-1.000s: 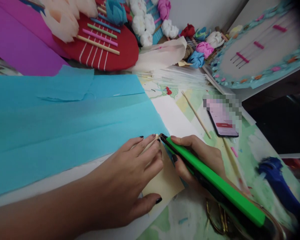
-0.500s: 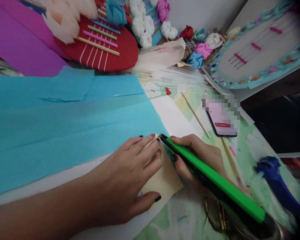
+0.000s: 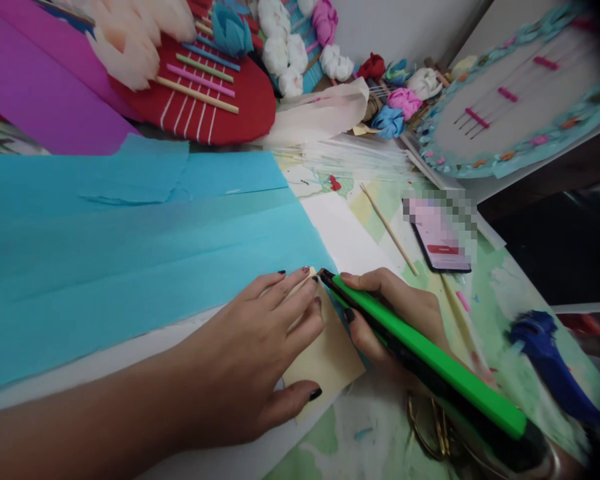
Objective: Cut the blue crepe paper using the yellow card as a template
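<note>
My left hand [image 3: 260, 360] lies flat with fingers spread, pressing a cream paper piece [image 3: 327, 363] onto the light blue crepe paper sheet [image 3: 130, 247]. My right hand [image 3: 395, 313] is wrapped round a long green cutter [image 3: 430, 370] with a black tip. The tip touches the blue sheet's edge right at the top corner of the cream piece, beside my left fingertips.
A phone [image 3: 440, 237] and a thin wooden stick [image 3: 387, 230] lie to the right. A blue-handled tool [image 3: 550, 363] and gold scissors [image 3: 427, 430] sit near the front right. Paper flowers [image 3: 290, 60], a red board [image 3: 210, 100], purple paper [image 3: 35, 87] and a decorated round board [image 3: 510, 100] crowd the back.
</note>
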`<act>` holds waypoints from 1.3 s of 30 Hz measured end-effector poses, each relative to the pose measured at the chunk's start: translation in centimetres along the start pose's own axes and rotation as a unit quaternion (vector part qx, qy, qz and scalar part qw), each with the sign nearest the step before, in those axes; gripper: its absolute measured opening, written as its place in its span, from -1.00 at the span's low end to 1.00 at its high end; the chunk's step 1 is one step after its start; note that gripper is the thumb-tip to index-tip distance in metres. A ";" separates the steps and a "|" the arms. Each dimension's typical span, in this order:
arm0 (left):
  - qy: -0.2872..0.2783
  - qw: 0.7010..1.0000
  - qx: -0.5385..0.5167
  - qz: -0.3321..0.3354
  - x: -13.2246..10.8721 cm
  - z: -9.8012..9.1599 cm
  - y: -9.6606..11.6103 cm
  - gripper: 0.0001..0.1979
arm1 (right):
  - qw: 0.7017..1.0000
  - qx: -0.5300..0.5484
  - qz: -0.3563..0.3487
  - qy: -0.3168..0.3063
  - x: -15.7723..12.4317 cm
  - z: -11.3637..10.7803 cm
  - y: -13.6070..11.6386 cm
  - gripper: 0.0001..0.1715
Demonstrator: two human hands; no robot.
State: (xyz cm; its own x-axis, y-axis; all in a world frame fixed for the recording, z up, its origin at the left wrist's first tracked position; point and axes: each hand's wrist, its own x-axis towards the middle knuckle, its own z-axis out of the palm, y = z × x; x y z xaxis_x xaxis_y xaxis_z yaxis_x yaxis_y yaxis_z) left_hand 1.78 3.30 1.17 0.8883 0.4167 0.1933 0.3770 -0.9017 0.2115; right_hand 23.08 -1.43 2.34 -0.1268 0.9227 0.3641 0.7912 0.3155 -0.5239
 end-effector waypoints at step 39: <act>0.004 1.000 -0.015 0.013 -0.1 0.2 -0.3 -0.43 | 0.999 -0.028 -0.033 0.016 -0.1 -0.4 -0.5 -0.74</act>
State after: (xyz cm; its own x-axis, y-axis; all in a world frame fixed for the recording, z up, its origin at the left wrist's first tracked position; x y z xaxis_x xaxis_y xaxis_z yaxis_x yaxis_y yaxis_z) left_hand 1.67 3.51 0.89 0.8952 0.3944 0.2076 0.3458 -0.9085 0.2346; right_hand 22.95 -1.78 2.90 -0.1611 0.8925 0.4214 0.8138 0.3617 -0.4549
